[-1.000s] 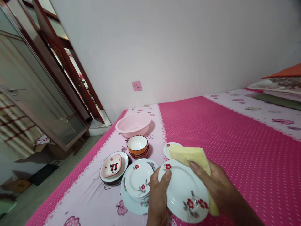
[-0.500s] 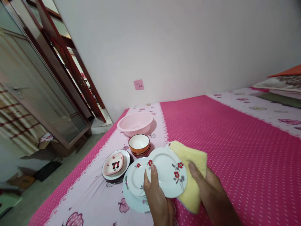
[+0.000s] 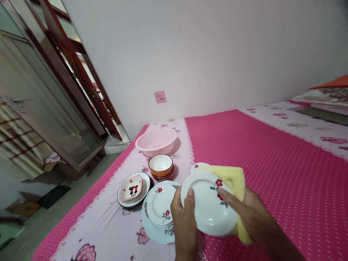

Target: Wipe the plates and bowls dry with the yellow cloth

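Observation:
My left hand [image 3: 185, 223] grips the left rim of a white plate [image 3: 206, 206] with red flowers, thumb on its face. The plate is tilted up above the bed. My right hand [image 3: 251, 212] is closed on a yellow cloth [image 3: 236, 177] behind the plate's right side; its thumb presses on the plate's face near the flowers. The right fingers are mostly hidden. Just left of my left hand, a stack of similar flowered plates [image 3: 157, 206] rests on a larger scalloped plate [image 3: 154, 235]. Another white plate [image 3: 198, 167] shows partly behind the cloth.
Orange bowls [image 3: 161, 166] stand stacked behind the plates. A pink basin [image 3: 156, 141] sits farther back. At the left, a square cat dish [image 3: 131, 189] lies on dark-rimmed plates [image 3: 146, 188]. The bed edge [image 3: 89, 203] drops to the floor on the left.
The held plate has moved right and turned, its flowers now at the upper right. My right thumb has come from the cloth onto the plate, and the cloth has shifted behind it.

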